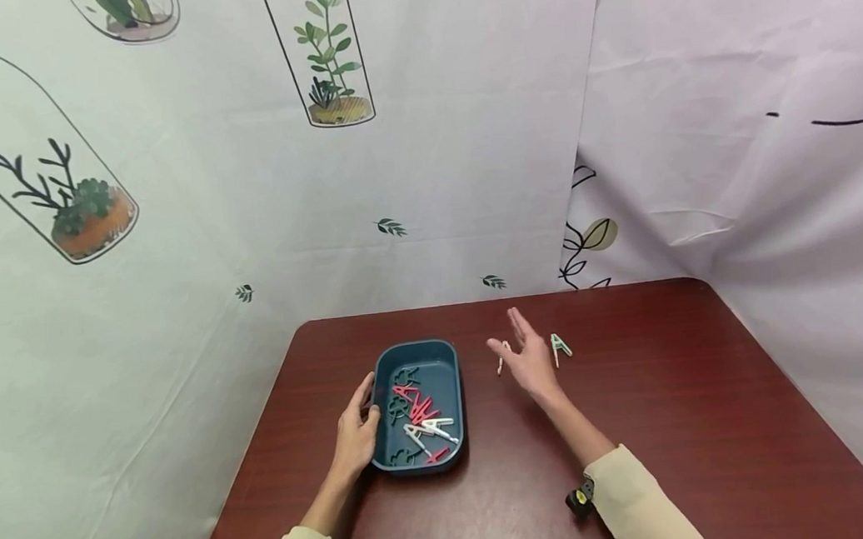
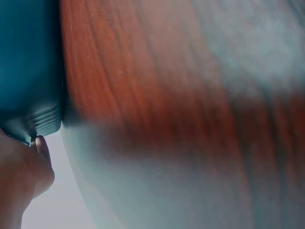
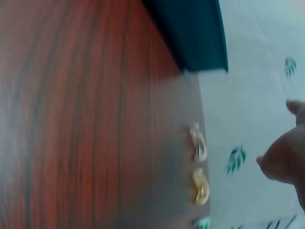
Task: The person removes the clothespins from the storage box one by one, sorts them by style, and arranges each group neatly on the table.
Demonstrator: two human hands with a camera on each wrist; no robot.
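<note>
Clamping left hand on the side of a dark-blue rectangular plastic tray of red and white plastic clips; hovering, with right hand thumb and fingers apart, between a pale-pink plastic clip and a mint-green plastic clip on the table.

Bright head view (wrist views hazy)

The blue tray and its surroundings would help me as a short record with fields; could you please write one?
Container: blue tray on reddish-brown table
Contents: red clips, white clips, dark green clips
Loose on table: pale pink clip, yellowish clip, green clip
Left hand: touching the tray's left side
Right hand: extended near the loose clips, nothing seen held
Backdrop: pale cloth printed with plants
</note>
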